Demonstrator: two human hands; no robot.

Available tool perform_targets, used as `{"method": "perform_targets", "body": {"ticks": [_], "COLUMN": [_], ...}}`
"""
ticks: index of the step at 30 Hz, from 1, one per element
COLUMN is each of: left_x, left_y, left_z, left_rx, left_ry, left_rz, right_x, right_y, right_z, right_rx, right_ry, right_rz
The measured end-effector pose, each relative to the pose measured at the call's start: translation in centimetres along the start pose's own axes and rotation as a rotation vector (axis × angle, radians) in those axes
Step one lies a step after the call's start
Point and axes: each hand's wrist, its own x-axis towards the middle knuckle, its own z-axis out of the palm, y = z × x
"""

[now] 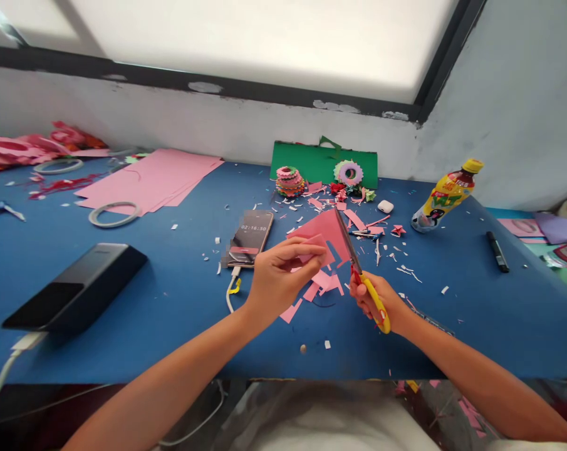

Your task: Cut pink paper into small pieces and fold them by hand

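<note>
My left hand (pixel 287 269) pinches a small piece of pink paper (pixel 318 243) between thumb and fingers. Wrapped round the yellow and red handles of a pair of scissors (pixel 374 300) is my right hand (pixel 372 297); the blades point up and away, and look closed or nearly so. Behind both hands lies a larger sheet of pink paper (pixel 323 224) with cut-outs along its near edge. Pink offcuts (pixel 323 282) are scattered on the blue table below my hands. A phone (pixel 250 238) showing a timer lies left of my left hand, with a cable plugged in.
A tilted drink bottle (pixel 445 194) and a black marker (pixel 498 252) are at the right. Pink sheets (pixel 156 178), tape rolls (pixel 114 214) and a dark device (pixel 76 285) occupy the left. Paper ring stacks (pixel 290 181) stand before a green sheet (pixel 306 161) by the wall.
</note>
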Motion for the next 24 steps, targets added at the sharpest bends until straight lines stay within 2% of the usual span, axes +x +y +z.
{"method": "perform_targets", "body": {"ticks": [5, 10, 15, 21, 24], "left_x": [-1.0, -1.7, -1.5, -1.9, -2.2], "left_y": [-0.5, -0.7, -0.3, -1.0, -1.4], "left_z": [0.5, 1.0, 1.0, 1.6, 1.8], "left_rx": [-0.142, -0.139, -0.126, -0.094, -0.106], "left_ry": [-0.269, -0.476, -0.578, -0.651, -0.632], "left_rz": [-0.207, -0.247, -0.191, -0.168, -0.173], "right_x": [-0.5, -0.4, -0.2, -0.5, -0.4], "right_y": [-1.6, -1.2, -1.0, -1.4, -1.1], "right_z": [0.6, 0.0, -0.8, -0.7, -0.6], "right_rx": [0.137, 0.244, 0.220, 0.175, 0.177], "right_ry": [0.023, 0.038, 0.070, 0.030, 0.024], "right_rz": [0.030, -0.071, -0.146, -0.095, -0.078]}}
